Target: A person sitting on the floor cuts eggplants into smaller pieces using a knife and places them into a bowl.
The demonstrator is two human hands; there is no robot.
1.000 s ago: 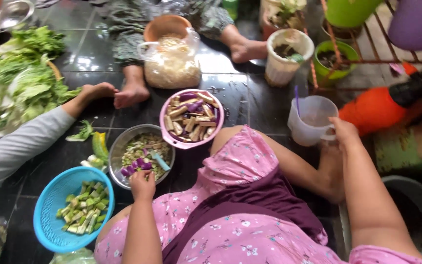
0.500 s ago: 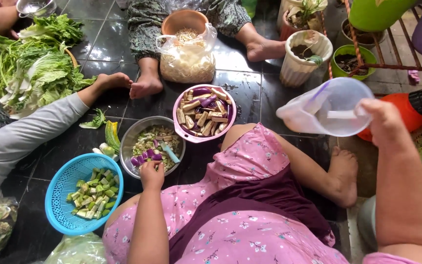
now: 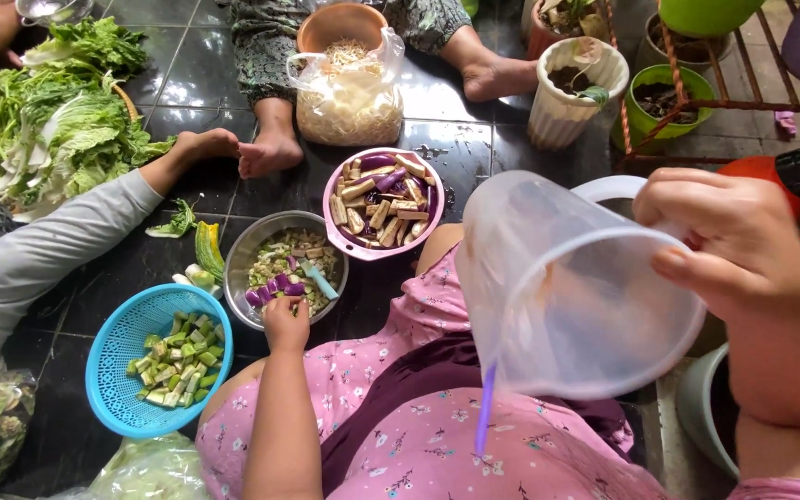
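Fingers of the right hand are curled round the rim and handle side of a translucent plastic jug, which is lifted close to the camera and tipped well over, mouth toward the viewer, above the lap in the pink flowered dress. A thin purple stirrer or straw hangs from its lower edge. Whether anything is inside cannot be told (the wall is cloudy).

The left hand rests at the near rim of a round steel bowl on the dark tiled floor, fingertips pressed together on small purple aubergine pieces at the bowl's edge. Chopped green and pale vegetable bits fill the rest of the bowl.

Just beyond stands a pink plastic bowl of sliced aubergine, and near the left knee a blue plastic colander holds cut green stalks. Farther off are a heap of leafy greens, a clear bag of bean sprouts in a brown bowl, and a co-worker's grey sleeve stretched across the floor.

To handle the jug well, I judge the grip should stay firm on the handle side with the tilt controlled by the wrist, so the spout lines up over the steel bowl and not the lap; steadying that bowl with the left hand would help.
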